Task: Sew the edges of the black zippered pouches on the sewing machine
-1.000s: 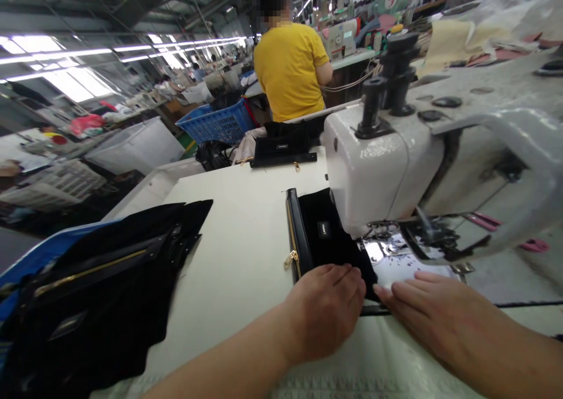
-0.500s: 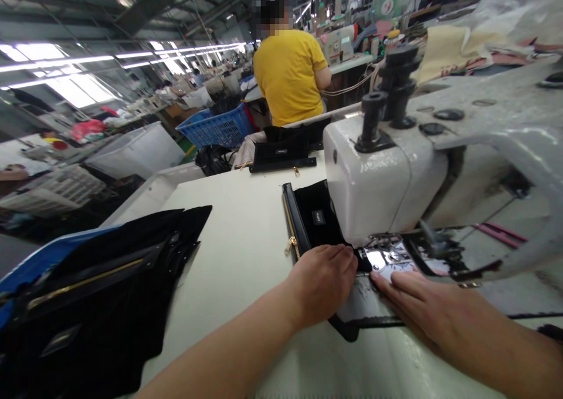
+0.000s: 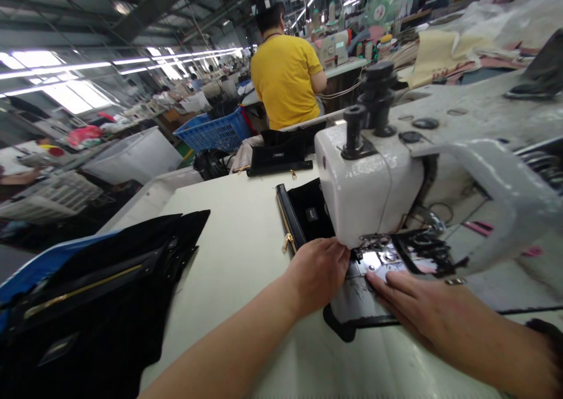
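My left hand (image 3: 319, 276) is closed on the near edge of a black fabric panel (image 3: 313, 220), its fingertips tucked beside the needle area. The panel has a small label and a black trim strip with a gold zipper (image 3: 287, 226) along its left side. Its right part is hidden behind the head of a white sewing machine (image 3: 356, 193). My right hand (image 3: 417, 302) lies with fingers stretched out over the metal bed plate (image 3: 363, 305), close to the presser foot, and I see nothing held in it.
At the left, a stack of black zippered panels (image 3: 97, 293) rests by a blue bin (image 3: 53, 255). More black pieces (image 3: 281, 155) lie at the table's far edge. Pink-handled scissors or tweezers (image 3: 479, 229) lie behind the machine arm. A person in a yellow shirt (image 3: 285, 82) sits ahead.
The black panel has shifted slightly farther under the machine head, with my left hand moving along beside it. The machine's lever parts near the needle have changed position. The view has shifted a little.
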### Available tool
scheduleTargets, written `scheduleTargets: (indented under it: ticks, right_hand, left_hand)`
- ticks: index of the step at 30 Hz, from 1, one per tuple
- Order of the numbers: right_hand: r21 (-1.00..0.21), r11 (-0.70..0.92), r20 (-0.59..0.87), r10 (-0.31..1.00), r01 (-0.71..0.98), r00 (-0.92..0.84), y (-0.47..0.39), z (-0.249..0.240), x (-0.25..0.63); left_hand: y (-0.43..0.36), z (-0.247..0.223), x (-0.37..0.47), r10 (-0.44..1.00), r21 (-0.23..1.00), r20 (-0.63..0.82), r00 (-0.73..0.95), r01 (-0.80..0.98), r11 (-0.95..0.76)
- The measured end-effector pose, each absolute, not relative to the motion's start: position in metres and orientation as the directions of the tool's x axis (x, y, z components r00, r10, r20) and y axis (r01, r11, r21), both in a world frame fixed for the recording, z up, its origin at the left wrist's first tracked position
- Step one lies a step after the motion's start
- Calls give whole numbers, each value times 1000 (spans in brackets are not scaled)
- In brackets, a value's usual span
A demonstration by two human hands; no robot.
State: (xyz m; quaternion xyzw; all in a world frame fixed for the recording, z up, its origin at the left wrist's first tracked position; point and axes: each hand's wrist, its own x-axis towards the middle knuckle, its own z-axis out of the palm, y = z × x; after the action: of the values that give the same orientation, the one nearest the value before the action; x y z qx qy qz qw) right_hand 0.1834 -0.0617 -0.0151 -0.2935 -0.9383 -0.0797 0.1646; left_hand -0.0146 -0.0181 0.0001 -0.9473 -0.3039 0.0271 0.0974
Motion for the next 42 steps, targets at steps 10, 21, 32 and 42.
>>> scheduleTargets:
  ticks: [10, 21, 32, 42]
  right_hand:
    - [11, 817, 350, 537, 576, -768, -62, -15, 184]
    - [-84, 813, 412, 555, 576, -723, -58, -15, 185]
    - [-184, 804, 417, 585, 566, -696, -58, -12, 183]
    - [-145, 811, 312, 581, 567, -751, -59, -14, 187]
  left_hand:
    - [-17, 2, -12, 613, -172, -13, 790, 602, -780]
    - [-72, 6, 36, 798, -337, 117, 590, 780, -527]
    - [-79, -2, 56, 879, -340, 85, 470, 843, -417]
    - [-63, 59, -37, 853, 98, 32, 521, 848, -521]
